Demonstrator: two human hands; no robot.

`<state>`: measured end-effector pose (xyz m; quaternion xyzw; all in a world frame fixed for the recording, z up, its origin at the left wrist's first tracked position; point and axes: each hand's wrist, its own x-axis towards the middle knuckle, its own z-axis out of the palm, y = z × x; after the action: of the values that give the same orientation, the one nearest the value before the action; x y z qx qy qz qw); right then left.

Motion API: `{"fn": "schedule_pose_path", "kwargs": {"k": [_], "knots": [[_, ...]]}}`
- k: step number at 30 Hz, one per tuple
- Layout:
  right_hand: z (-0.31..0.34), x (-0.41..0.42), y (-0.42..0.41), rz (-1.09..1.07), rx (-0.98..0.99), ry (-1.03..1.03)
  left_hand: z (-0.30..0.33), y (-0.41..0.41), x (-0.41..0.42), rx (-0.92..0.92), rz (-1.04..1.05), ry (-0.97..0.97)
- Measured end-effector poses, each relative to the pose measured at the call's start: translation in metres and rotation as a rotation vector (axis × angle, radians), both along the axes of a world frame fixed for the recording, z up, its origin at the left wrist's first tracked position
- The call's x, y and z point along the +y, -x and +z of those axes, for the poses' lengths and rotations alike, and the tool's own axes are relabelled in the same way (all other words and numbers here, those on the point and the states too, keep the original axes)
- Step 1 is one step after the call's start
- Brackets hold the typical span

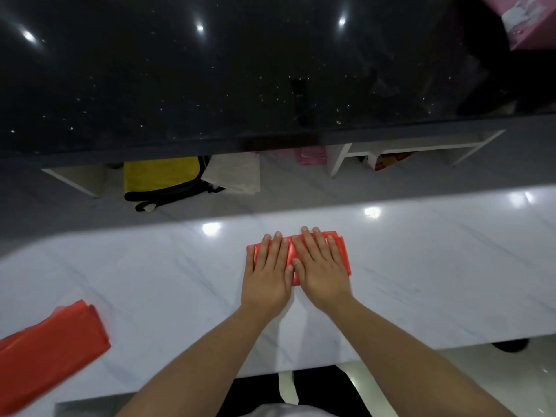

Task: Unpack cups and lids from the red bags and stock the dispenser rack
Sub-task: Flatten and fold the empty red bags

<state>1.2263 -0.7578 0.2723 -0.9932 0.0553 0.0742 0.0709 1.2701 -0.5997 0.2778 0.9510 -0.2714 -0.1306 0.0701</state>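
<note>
Hands lie flat, side by side, on a small folded red plastic bag [319, 252] in the middle of the white marble-patterned table [436, 281]. The left hand [266, 273] covers the left half of the bag, its fingers straight and held together, pointing away from the person; its fingertips reach the bag's far edge. The right hand [320, 266] covers the right half in the same way, fingers straight and pressed down on the glossy plastic, with a strip of red showing past its outer edge. The two thumbs nearly touch over the bag's middle. Neither hand curls round anything; both press with open palms. The bag is folded into a compact rectangle lying crosswise to the forearms.

A second red plastic bag [51, 353], larger and loosely folded, lies at the table's near left corner, well apart from the first and partly cut off by the picture's edge.

Beyond the table's far edge stands a higher counter with a glossy black speckled top [210, 85] that reflects ceiling lights. Under that top, open white shelves [355, 155] hold a yellow cloth item with black trim [162, 179], a pale folded sheet [234, 173] just beside it, something pink [313, 156] further right, and a red and yellow package [388, 161] in the next compartment. A pink box [529, 22] shows at the top right corner.

No cups, lids or dispenser rack are in view.
</note>
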Motion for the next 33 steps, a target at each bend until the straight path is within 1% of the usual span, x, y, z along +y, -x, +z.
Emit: {"fn": "schedule_pose_path", "kwargs": {"k": [8,15,18,22,24,26,28,31,33], "knots": [[0.000,-0.006,-0.006,-0.005,0.014,-0.022,0.000,-0.004,-0.002,-0.006,0.012,0.019],[0.007,-0.029,0.000,-0.109,0.095,-0.030,0.000,-0.005,0.003,0.016,0.034,0.014],[0.012,-0.032,0.006,-0.154,0.106,-0.046,0.002,-0.003,0.004,0.028,0.055,-0.021],[0.022,-0.038,0.016,-0.164,0.147,-0.072,0.006,-0.001,0.018,0.041,0.060,-0.048],[0.031,-0.039,0.017,-0.179,0.140,-0.141,0.010,0.000,0.025,0.055,0.035,-0.036],[0.041,-0.036,0.016,-0.227,0.069,-0.244,0.016,0.001,0.034,0.049,0.051,0.042],[0.049,-0.034,0.017,-0.323,0.008,-0.352,0.022,0.006,0.044,0.020,0.138,0.124],[0.055,-0.030,0.021,-0.467,-0.025,-0.460,0.028,0.013,0.052,-0.052,0.316,0.224],[0.059,-0.026,0.022,-0.533,-0.034,-0.518,0.032,0.015,0.051,0.005,0.371,0.256]]}}
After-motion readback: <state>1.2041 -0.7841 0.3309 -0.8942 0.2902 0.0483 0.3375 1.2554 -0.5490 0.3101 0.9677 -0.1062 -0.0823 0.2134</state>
